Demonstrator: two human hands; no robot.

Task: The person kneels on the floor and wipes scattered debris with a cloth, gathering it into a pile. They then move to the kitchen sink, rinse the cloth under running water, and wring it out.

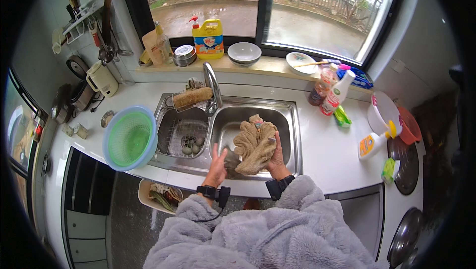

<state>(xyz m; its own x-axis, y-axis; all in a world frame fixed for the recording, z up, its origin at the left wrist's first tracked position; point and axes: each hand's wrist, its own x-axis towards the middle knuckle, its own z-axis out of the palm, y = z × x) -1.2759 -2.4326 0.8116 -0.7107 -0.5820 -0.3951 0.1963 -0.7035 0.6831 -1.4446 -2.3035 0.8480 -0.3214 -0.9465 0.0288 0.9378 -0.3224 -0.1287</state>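
My right hand grips a bunched brown terry cloth from its right side, above the right basin of a steel double sink. At the cloth's lower left is a blurred dark grey-brown thing; I cannot tell whether it is part of the cloth. My left hand is beside that thing, thumb and fingers apart, with no clear hold on anything. The chrome faucet rises behind the basins. In the left basin, several grey-green egg-shaped things lie by the drain on a wire rack.
A green strainer in a blue basin stands left of the sink. A loofah lies in a wire holder by the faucet. Bottles and a spray bottle stand right. Below the counter edge is a bin with scraps.
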